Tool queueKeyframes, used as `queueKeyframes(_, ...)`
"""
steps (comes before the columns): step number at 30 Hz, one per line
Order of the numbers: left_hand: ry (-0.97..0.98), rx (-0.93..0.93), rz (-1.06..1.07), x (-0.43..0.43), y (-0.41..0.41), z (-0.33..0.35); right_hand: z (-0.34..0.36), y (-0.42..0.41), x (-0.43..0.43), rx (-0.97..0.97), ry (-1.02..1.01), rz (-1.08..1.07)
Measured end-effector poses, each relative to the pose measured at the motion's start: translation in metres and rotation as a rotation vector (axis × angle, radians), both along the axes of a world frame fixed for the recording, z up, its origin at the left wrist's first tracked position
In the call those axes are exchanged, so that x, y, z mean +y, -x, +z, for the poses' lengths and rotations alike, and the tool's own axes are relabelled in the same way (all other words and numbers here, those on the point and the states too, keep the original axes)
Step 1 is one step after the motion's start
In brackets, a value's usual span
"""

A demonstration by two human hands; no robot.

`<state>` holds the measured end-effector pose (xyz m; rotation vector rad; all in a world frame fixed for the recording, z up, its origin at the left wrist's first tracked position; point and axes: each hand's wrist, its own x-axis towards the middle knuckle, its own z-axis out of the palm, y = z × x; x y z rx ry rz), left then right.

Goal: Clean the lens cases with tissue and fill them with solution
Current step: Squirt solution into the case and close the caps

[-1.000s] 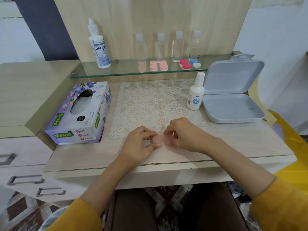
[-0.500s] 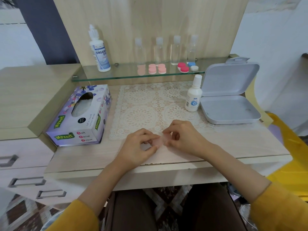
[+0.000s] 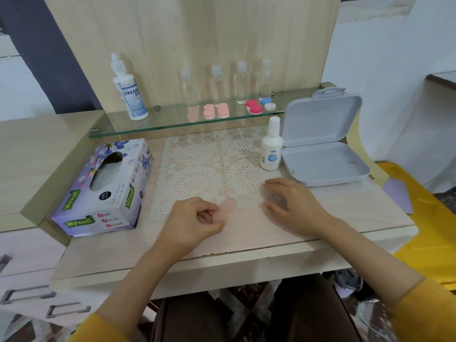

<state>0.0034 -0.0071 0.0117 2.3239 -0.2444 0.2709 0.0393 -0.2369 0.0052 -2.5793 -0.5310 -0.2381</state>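
My left hand [image 3: 195,218] pinches the pink lens case [image 3: 228,206] mid-frame; my right hand [image 3: 293,206], spread and empty, could topple the solution bottle [image 3: 271,146] above it by reaching hastily.

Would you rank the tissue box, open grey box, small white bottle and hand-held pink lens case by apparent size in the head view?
Largest: tissue box and grey box, too alike to rank.
Then small white bottle.
Smallest: pink lens case in the left hand.

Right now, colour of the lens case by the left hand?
The lens case is pale pink; head view.
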Motion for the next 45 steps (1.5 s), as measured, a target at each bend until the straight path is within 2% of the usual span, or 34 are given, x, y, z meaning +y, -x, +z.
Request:
queueKeyframes(10, 0.014, -0.108, 0.134, -0.02, -0.053, 0.056, -0.009, -0.001, -0.008, 0.006, 0.115, 0.066)
queueKeyframes(16, -0.07, -0.184, 0.2, -0.035, -0.114, 0.09, -0.013, -0.004, -0.01, -0.036, 0.089, 0.07)
queueKeyframes(20, -0.18, -0.156, 0.229, -0.044, -0.149, 0.104, -0.019, -0.007, -0.01, -0.031, 0.098, 0.067)
queueKeyframes(25, -0.247, -0.101, 0.256, -0.056, -0.178, 0.11, -0.023, -0.008, -0.011, -0.039, 0.112, 0.035)
queueKeyframes(34, -0.465, -0.118, 0.277, -0.071, -0.205, 0.111, -0.026, -0.01, -0.01, -0.109, 0.116, 0.02)
queueKeyframes(45, -0.441, -0.101, 0.257, -0.07, -0.209, 0.107, -0.029, -0.011, -0.01, -0.124, 0.107, 0.01)
